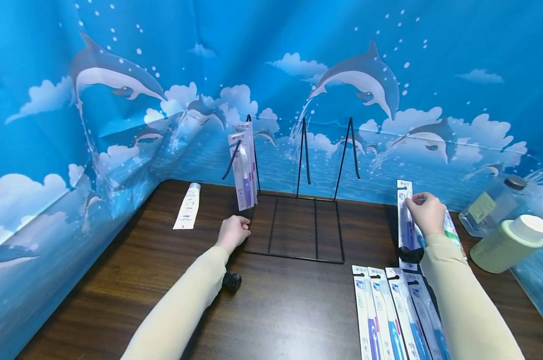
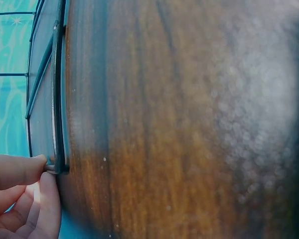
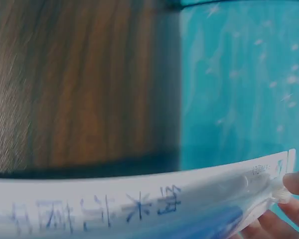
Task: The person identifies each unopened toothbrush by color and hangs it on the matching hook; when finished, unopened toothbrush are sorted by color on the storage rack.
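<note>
My left hand [image 1: 234, 233] pinches the front left corner of a black wire display rack [image 2: 59, 99] between thumb and finger, as the left wrist view shows. Packaged toothbrushes [image 1: 243, 175] hang from the rack's left hook; the middle and right hooks hold nothing. On the right, my right hand [image 1: 426, 214] grips another packaged toothbrush [image 1: 404, 192] near its upper end. In the right wrist view, the white card of this toothbrush package [image 3: 139, 199] spans the bottom, with thumb and fingers at its end.
Several packaged toothbrushes [image 1: 390, 305] lie side by side at the front right. A white tube [image 1: 188, 206] lies at the left. Behind my right arm are a clear bottle [image 1: 489, 207], a pale green bottle [image 1: 501, 247] and a partly hidden box [image 1: 451, 230]. A dolphin-printed curtain [image 1: 262, 65] backs the table.
</note>
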`<state>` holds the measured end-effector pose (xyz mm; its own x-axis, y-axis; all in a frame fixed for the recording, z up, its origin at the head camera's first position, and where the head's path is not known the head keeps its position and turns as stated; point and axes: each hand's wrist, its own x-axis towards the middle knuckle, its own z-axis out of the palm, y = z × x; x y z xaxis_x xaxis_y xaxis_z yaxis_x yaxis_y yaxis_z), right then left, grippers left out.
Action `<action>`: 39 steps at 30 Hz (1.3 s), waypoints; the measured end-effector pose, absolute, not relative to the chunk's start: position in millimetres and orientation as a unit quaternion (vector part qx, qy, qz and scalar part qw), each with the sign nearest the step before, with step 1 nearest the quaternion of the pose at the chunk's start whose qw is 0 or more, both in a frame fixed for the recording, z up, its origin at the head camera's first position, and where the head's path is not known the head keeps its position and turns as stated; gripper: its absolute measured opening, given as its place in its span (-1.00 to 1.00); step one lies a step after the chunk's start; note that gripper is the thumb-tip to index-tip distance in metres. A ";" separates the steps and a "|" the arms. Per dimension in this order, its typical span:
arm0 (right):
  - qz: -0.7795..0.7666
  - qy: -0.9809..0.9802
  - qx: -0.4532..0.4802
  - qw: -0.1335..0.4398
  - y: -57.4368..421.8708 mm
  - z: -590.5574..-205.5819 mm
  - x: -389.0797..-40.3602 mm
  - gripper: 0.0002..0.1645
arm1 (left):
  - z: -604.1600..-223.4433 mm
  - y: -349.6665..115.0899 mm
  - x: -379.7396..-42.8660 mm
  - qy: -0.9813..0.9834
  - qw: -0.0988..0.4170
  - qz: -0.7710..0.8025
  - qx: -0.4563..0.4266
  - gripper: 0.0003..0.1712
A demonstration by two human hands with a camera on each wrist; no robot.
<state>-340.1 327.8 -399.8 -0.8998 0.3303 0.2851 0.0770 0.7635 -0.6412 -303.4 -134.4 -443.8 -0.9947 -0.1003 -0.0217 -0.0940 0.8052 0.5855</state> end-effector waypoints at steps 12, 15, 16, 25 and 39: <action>0.388 -0.878 -0.078 0.270 310.7 -374.3 -317.0 -0.51 | -443.9 -134.4 -301.9 -0.951 0.008 -0.306 0.046 -0.64; 0.391 -0.867 -0.063 0.303 304.8 -368.9 -309.7 -0.53 | -444.3 -134.9 -302.1 -0.953 0.008 -0.301 0.042 -0.64; 0.390 -0.864 -0.054 0.314 302.6 -367.3 -307.0 -0.53 | -444.3 -135.0 -302.2 -0.953 0.008 -0.301 0.041 -0.65; 0.382 -0.835 0.028 0.396 277.2 -351.6 -281.1 -0.54 | -441.8 -134.7 -302.0 -0.951 0.005 -0.306 0.040 -0.65; 0.422 -0.788 0.133 0.427 232.6 -319.1 -232.3 -0.44 | -439.2 -134.7 -299.8 -0.954 0.006 -0.299 0.033 -0.65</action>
